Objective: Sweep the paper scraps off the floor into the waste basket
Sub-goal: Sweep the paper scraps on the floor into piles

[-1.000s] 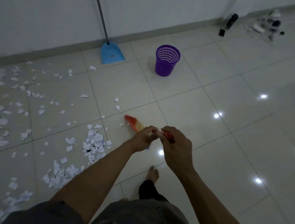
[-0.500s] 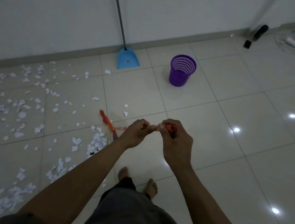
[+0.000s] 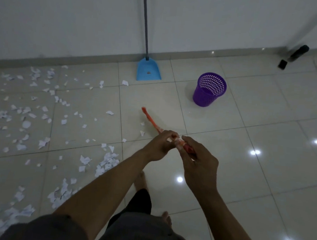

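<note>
- Tiled floor (image 3: 245,114) by a white wall is littered w/ paper scraps (image 3: 107,161), mostly on the left side; a few loose heaps are seen nearer the bare feet.
- Progress is judged early: some heaping at most, and no paper is seen at the bin.
- Orange broom stick (image 3: 150,119) is gripped by both hands: left hand (image 3: 159,147) is curled round it lower down, right hand (image 3: 199,165) is closed round the top end. Far end is pointed at the floor between scraps & basket; bristles can't be made out.
- Purple waste basket (image 3: 206,98) is stood upright, well apart from the scraps; no paper is seen inside, though its bottom is only partly shown.
- Blue dustpan (image 3: 140,72) is propped at the wall near the basket; a small dark mark is seen on it, nature unclear.
- Left to do, by est.: scraps to be swept together, loaded onto the pan, tipped into the basket.
</note>
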